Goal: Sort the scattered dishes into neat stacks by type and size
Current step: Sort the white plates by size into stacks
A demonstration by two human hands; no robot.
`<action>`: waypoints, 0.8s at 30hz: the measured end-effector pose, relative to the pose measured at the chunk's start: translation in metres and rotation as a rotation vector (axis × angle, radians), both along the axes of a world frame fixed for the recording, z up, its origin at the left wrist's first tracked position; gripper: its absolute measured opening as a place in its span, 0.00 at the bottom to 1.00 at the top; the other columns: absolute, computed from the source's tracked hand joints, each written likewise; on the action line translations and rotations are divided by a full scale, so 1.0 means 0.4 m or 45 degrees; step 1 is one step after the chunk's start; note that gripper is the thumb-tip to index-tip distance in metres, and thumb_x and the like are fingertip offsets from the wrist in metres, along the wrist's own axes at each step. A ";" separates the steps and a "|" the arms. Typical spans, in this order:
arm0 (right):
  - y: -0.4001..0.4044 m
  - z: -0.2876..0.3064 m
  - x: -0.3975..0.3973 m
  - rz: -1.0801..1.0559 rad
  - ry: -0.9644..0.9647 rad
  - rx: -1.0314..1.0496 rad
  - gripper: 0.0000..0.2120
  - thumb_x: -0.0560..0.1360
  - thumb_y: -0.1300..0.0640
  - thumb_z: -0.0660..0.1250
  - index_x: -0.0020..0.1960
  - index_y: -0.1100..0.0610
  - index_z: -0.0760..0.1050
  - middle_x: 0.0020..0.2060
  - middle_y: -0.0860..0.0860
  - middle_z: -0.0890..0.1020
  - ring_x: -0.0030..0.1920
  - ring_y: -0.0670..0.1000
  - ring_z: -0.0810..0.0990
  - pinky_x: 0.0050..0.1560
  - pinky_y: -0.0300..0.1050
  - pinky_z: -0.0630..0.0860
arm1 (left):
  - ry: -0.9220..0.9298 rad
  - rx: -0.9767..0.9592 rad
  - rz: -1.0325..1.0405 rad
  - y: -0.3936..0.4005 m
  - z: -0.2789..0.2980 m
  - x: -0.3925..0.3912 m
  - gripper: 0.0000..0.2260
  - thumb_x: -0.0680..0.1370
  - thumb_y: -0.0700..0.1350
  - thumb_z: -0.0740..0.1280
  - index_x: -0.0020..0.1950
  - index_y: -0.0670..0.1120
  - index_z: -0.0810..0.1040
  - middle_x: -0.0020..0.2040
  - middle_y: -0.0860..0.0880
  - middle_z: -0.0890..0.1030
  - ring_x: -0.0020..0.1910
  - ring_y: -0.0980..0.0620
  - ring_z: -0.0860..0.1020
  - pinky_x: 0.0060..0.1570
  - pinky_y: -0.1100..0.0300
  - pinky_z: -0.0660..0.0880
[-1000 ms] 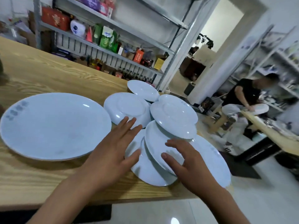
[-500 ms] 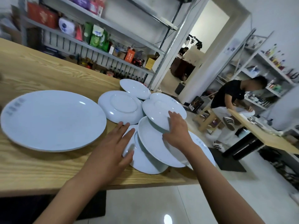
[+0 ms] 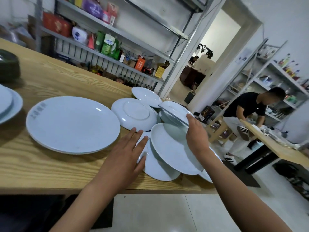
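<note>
Your hands work the cluster of white plates at the table's [image 3: 41,166] near right end: your left hand [image 3: 124,158] lies flat with straight fingers, its fingertips resting on the lowest small plate [image 3: 156,169] of the overlapping pile, gripping nothing, while your right hand [image 3: 195,136] pinches the near rim of a small plate [image 3: 173,111] and holds it tilted, its far edge up, above the pile. Taking the big plate [image 3: 71,123] as the landmark, which sits flat on the wood with faint grey markings on its left rim: far to its left, at the picture's edge, a pair of stacked plates [image 3: 10,104] shows only in part, and beyond those a dark round thing [image 3: 8,67] sits blurred. Just right of the big plate, an upside-down plate [image 3: 133,117] shows its foot ring, and behind that one another plate [image 3: 146,97] rests near the table's far edge. Farther right of the big plate, a medium plate [image 3: 170,148] lies slanted across the lowest small plate, under your right wrist, and a further plate's rim [image 3: 206,176] peeks out beyond it at the table's corner. Behind the table, metal shelves [image 3: 107,30] carry boxes and packets. Well to the right of the big plate, off the table, a person in a black shirt [image 3: 245,109] bends over another table [image 3: 274,146].
</note>
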State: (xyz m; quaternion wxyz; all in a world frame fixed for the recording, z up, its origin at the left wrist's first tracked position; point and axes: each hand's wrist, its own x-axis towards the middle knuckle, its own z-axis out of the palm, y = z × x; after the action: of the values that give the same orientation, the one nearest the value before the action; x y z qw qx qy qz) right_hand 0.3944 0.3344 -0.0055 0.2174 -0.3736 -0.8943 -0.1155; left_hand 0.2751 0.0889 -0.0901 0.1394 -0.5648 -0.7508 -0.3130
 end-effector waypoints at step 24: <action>-0.362 0.127 -0.194 0.614 1.066 -1.784 0.14 0.79 0.65 0.59 0.63 0.59 0.74 0.53 0.59 0.83 0.52 0.63 0.82 0.50 0.62 0.80 | 0.096 0.155 0.292 -0.189 0.131 -0.095 0.29 0.74 0.64 0.57 0.71 0.51 0.70 0.74 0.46 0.66 0.76 0.43 0.56 0.63 0.35 0.65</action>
State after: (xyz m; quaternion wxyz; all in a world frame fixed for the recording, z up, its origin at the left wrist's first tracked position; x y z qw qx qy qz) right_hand 0.3166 0.1895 0.0451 0.2675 -0.2332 -0.6603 0.6619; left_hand 0.2369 0.0133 -0.0377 0.2366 -0.4769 -0.7843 -0.3185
